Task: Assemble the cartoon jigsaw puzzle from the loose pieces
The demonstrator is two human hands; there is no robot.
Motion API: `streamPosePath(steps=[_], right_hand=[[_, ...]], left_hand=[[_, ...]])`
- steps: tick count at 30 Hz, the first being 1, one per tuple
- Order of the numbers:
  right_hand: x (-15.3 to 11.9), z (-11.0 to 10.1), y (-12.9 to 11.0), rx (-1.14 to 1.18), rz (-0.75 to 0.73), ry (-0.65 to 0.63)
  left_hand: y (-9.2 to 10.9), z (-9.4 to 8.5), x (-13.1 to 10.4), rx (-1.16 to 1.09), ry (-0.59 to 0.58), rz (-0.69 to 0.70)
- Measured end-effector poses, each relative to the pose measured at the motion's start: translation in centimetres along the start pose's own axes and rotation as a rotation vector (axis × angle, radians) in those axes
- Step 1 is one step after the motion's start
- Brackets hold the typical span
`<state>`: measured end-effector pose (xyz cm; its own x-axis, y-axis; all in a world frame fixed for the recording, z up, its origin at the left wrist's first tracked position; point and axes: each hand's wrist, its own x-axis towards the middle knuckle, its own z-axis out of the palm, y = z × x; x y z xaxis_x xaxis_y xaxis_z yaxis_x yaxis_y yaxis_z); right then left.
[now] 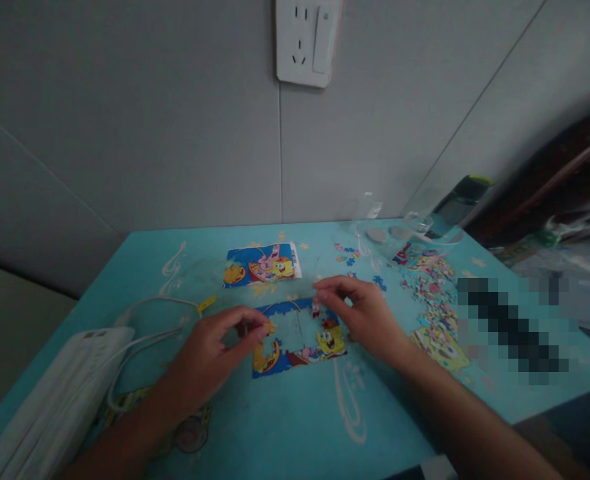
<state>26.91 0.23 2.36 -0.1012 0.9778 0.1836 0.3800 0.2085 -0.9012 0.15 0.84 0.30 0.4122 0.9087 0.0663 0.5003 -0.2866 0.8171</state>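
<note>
A partly assembled jigsaw puzzle lies in front of me, its cartoon border joined round a bare turquoise middle. Over its left side, my left hand has thumb and forefinger closed together beside a small yellow patch; whether they pinch a piece is unclear. My right hand hovers at the upper right edge, thumb and fingertips drawn together; anything between them is too small to make out. Just beneath these fingertips shows a small puzzle part with a pink figure. Behind the puzzle lies a matching picture card.
Loose puzzle pieces are heaped at the right, with several blue ones scattered behind. A yellow cartoon picture lies by the heap. A white power strip with cables is at left. Clear containers stand near the wall.
</note>
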Motion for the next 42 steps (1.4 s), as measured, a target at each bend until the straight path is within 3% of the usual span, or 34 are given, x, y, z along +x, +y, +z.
streamPosePath(steps=[5,10,19,32,42], right_hand=[[1.7,-3.2,1.7,-0.016,0.039,0.196],[1.8,-3.5,1.8,-0.010,0.041,0.225],[1.4,-3.2,1.0,-0.099,0.037,0.195],[1.0,-2.6,0.6,-0.135,-0.011,0.120],[0.8,-2.3,0.8,-0.128,0.011,0.058]], left_hand=[[-1.1,-0.3,0.1,-0.088,0.160,-0.133],[-1.4,-0.3,0.2,-0.081,0.168,-0.156],[-1.5,-0.2,0.3,-0.101,0.175,-0.217],[-0.8,-0.4,0.5,-0.103,0.150,-0.176],[-0.1,-0.4,0.5,-0.207,0.098,-0.297]])
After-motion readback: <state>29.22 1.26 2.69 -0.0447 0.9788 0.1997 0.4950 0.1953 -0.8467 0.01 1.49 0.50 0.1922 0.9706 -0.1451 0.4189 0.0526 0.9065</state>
